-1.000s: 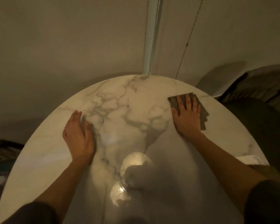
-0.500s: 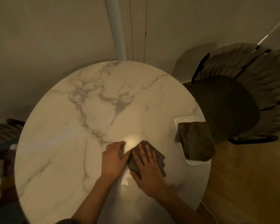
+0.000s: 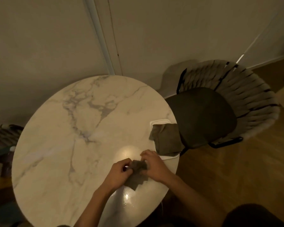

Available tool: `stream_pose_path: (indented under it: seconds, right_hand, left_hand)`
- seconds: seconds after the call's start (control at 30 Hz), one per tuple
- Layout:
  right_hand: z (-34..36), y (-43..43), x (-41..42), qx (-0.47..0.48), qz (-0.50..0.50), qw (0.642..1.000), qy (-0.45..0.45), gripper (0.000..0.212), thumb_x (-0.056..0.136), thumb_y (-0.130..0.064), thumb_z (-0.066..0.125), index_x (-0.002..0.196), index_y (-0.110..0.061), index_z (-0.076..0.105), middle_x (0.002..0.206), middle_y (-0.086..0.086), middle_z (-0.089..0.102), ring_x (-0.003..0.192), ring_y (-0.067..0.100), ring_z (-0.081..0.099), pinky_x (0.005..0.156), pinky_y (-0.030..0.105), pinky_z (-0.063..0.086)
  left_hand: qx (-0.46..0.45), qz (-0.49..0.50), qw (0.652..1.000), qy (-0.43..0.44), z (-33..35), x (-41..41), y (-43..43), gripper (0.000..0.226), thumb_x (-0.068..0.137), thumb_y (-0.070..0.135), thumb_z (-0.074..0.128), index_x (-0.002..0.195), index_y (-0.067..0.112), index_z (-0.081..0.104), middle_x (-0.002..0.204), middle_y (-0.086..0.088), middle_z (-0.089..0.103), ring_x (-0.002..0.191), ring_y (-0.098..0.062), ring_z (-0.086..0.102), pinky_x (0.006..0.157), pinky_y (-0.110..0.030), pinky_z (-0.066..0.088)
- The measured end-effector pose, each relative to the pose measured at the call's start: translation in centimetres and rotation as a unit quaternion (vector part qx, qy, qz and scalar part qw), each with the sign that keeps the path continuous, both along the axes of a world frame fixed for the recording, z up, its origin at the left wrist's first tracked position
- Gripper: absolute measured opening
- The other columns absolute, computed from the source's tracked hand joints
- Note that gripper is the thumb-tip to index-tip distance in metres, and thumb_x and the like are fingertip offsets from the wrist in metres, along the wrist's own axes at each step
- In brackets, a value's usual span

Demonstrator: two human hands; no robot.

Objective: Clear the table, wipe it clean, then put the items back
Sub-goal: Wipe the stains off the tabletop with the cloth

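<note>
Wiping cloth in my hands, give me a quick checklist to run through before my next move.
1. Grip: ok. Left hand and right hand both hold the wiping cloth over the table.
2. Cloth folded flat: not ok, it is bunched, one corner hanging.
3. Table cleared: not ok, a white tray with a folded cloth sits at the right rim.
4. Surface clean and dry: cannot tell, glare hides it.
5. Tray fully on the table: cannot tell.

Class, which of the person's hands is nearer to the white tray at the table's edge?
Right. The right hand grips the small cloth just short of the tray; the left hand grips the cloth's other side, farther away.
</note>
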State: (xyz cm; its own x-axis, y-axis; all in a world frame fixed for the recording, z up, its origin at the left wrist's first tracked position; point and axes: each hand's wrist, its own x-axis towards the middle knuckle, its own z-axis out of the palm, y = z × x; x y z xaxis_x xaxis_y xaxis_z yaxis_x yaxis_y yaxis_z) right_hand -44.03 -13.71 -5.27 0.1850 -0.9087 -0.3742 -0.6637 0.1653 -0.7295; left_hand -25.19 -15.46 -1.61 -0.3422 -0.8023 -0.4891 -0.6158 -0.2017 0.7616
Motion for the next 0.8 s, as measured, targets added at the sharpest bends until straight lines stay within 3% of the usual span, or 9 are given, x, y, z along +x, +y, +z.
stream_pose_path:
  seconds: [0.07, 0.1, 0.2, 0.33, 0.4, 0.5, 0.57, 0.67, 0.8]
  right_hand:
    - [1.1, -0.5, -2.6, 0.079, -0.055, 0.990, -0.105, 0.026, 0.073, -0.018, 0.081, 0.089, -0.014, 0.061, 0.095, 0.005, 0.063, 0.089, 0.019, 0.060, 0.085, 0.044, 0.055]
    - [1.6, -0.7, -4.0, 0.111, -0.082, 0.980, -0.142, 0.029, 0.072, -0.014, 0.082, 0.091, -0.011, 0.060, 0.089, 0.006, 0.063, 0.084, 0.019, 0.061, 0.080, 0.042, 0.056]
    - [2.7, -1.1, -7.5, 0.193, -0.171, 0.933, -0.251, 0.036, 0.076, -0.007, 0.079, 0.107, -0.011, 0.062, 0.107, 0.002, 0.066, 0.099, 0.017, 0.064, 0.079, 0.029, 0.058]
    - [4.3, -1.6, -10.2, 0.190, -0.272, 0.876, -0.350, 0.028, 0.083, -0.004, 0.071, 0.106, -0.017, 0.063, 0.110, 0.001, 0.068, 0.106, 0.021, 0.064, 0.085, 0.032, 0.056]
    - [5.0, -2.6, -11.5, 0.148, -0.297, 0.890, -0.313, 0.028, 0.085, -0.002, 0.068, 0.108, -0.016, 0.061, 0.107, 0.001, 0.068, 0.096, 0.013, 0.065, 0.083, 0.029, 0.056]
    - [4.6, -4.3, -14.0, 0.086, -0.322, 0.925, -0.183, 0.043, 0.087, -0.004, 0.067, 0.127, -0.013, 0.058, 0.117, 0.010, 0.067, 0.097, 0.014, 0.063, 0.093, 0.029, 0.050]
    - [3.8, -4.4, -15.2, 0.077, -0.342, 0.931, -0.097, 0.048, 0.089, -0.008, 0.064, 0.136, -0.014, 0.054, 0.120, 0.009, 0.066, 0.100, 0.015, 0.059, 0.092, 0.027, 0.044]
    - [3.1, -2.9, -14.7, 0.062, -0.317, 0.945, -0.046, 0.036, 0.091, -0.012, 0.063, 0.127, -0.015, 0.061, 0.115, 0.003, 0.066, 0.104, 0.015, 0.060, 0.089, 0.024, 0.044]
    - [3.3, -0.9, -10.8, 0.050, -0.242, 0.965, -0.086, 0.015, 0.089, -0.009, 0.065, 0.101, -0.016, 0.071, 0.097, -0.002, 0.070, 0.089, 0.011, 0.066, 0.080, 0.020, 0.052]
  left_hand:
    - [-0.002, 0.019, 0.999, 0.028, 1.1, -1.6, -0.4, 0.011, 0.082, 0.005, 0.054, 0.078, 0.013, 0.060, 0.068, -0.001, 0.058, 0.063, -0.010, 0.051, 0.060, -0.024, 0.042]
    - [-0.001, 0.043, 0.998, 0.042, 1.8, -2.4, -0.8, 0.008, 0.081, 0.009, 0.053, 0.078, 0.014, 0.059, 0.068, -0.002, 0.058, 0.063, -0.011, 0.051, 0.059, -0.026, 0.042]
    - [0.015, 0.107, 0.989, 0.099, 3.0, -5.0, -2.0, 0.011, 0.083, 0.016, 0.054, 0.088, 0.010, 0.062, 0.083, -0.014, 0.065, 0.077, -0.022, 0.060, 0.072, -0.033, 0.048]
    - [0.075, 0.149, 0.972, 0.167, 3.6, -8.4, -3.1, 0.010, 0.093, 0.005, 0.052, 0.100, 0.006, 0.059, 0.091, -0.007, 0.071, 0.086, -0.018, 0.066, 0.069, -0.026, 0.052]
    - [0.098, 0.164, 0.965, 0.180, 3.2, -9.9, -3.8, 0.013, 0.094, 0.009, 0.053, 0.104, 0.013, 0.058, 0.101, -0.003, 0.070, 0.095, -0.021, 0.065, 0.071, -0.027, 0.052]
    - [0.094, 0.177, 0.970, 0.140, 1.9, -11.0, -4.8, 0.042, 0.092, 0.015, 0.060, 0.132, 0.018, 0.047, 0.129, 0.006, 0.051, 0.117, -0.021, 0.052, 0.096, -0.037, 0.048]
    - [0.079, 0.187, 0.975, 0.096, 1.3, -10.6, -4.6, 0.055, 0.089, 0.017, 0.063, 0.139, 0.019, 0.040, 0.128, 0.008, 0.043, 0.118, -0.019, 0.048, 0.098, -0.035, 0.044]
    - [0.074, 0.194, 0.973, 0.096, 0.9, -9.6, -3.4, 0.045, 0.083, 0.019, 0.067, 0.126, 0.018, 0.053, 0.119, 0.000, 0.062, 0.102, -0.020, 0.062, 0.083, -0.036, 0.051]
    - [0.048, 0.170, 0.978, 0.111, 1.6, -8.4, -1.2, 0.017, 0.088, 0.009, 0.061, 0.102, 0.019, 0.067, 0.088, -0.001, 0.075, 0.080, -0.017, 0.071, 0.074, -0.034, 0.054]
